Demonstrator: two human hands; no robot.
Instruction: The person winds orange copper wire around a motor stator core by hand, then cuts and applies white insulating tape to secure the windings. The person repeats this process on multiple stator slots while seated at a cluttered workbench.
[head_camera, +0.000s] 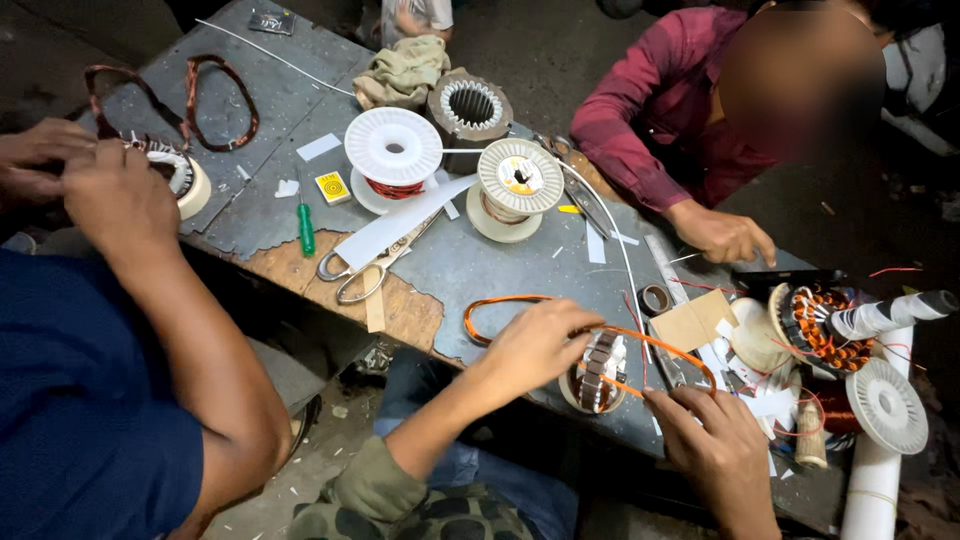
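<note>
while both hands work copper coil (640, 345), a yellow square label (333, 187) lies nearby.

The wearer's two forearms enter from the bottom centre of the frame, the left sleeve in camouflage cloth. The left hand (535, 345) lies palm down at lower centre, fingers curled and pointing right, fingertips pinched together. The right hand (715, 445) sits at lower right, back up, fingers bent inward toward the left hand, the two near each other but apart.
</note>
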